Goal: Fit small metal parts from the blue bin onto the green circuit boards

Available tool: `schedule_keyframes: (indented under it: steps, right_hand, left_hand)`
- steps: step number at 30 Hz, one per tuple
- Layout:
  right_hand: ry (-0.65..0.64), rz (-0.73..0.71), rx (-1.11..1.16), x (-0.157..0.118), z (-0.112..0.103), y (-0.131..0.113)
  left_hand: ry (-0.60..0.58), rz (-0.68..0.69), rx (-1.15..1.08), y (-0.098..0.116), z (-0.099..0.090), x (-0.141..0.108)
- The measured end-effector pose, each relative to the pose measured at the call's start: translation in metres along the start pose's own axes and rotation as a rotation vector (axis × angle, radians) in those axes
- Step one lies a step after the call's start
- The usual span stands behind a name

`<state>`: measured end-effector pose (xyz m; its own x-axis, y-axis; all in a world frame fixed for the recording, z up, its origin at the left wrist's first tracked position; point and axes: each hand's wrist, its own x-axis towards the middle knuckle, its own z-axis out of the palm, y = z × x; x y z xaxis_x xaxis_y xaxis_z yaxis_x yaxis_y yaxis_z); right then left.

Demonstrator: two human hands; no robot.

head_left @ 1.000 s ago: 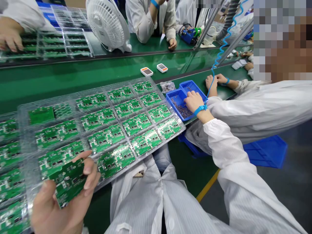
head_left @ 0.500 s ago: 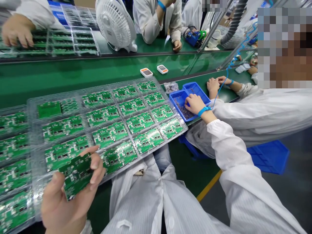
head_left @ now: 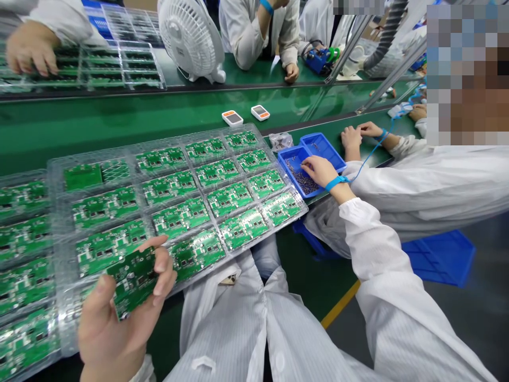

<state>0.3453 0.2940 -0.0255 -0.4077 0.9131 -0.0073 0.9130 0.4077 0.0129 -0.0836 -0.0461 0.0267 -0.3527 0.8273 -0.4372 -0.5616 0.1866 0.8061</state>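
Note:
My left hand (head_left: 123, 318) grips a green circuit board (head_left: 135, 278) by its edges, tilted above the lower part of a clear plastic tray (head_left: 55, 212) whose compartments hold several similar boards. My right hand (head_left: 321, 172), with a blue band at the wrist, is over a blue bin (head_left: 292, 159) of small dark parts. Its thumb and fingertips are pinched together; whatever may be between them is too small to name. A second blue bin (head_left: 322, 148) adjoins the first behind my hand.
A second tray (head_left: 24, 265) of boards lies at the left. Beyond are two small white devices (head_left: 232, 118) (head_left: 260, 112), a small plastic bag (head_left: 280, 140) and a white fan (head_left: 191, 40). A co-worker's hands (head_left: 356, 139) rest on the right bench.
My right hand has lifted slightly from the small parts, its fingers drawn closer together. My left hand, still holding the board, appears slightly further right and the view has shifted a little.

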Motion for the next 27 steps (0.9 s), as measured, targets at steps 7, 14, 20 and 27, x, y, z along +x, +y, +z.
schedule_keyframes:
  steps: [7,14,20,27]
  right_hand:
    - [0.039,0.046,0.033,-0.001,0.007,0.005]
    - [0.007,-0.011,0.098,-0.001,0.008,0.003]
    - [-0.080,-0.138,0.185,0.003,0.019,-0.005]
    - [0.012,-0.029,0.197,0.003,0.018,0.009]
  left_hand:
    - [-0.098,0.046,0.002,0.002,0.004,0.001]
    - [-0.102,0.036,0.004,0.001,0.002,0.002]
    - [-0.104,0.032,0.008,0.000,0.003,0.000]
    - [-0.091,0.029,0.042,0.000,0.001,0.000]
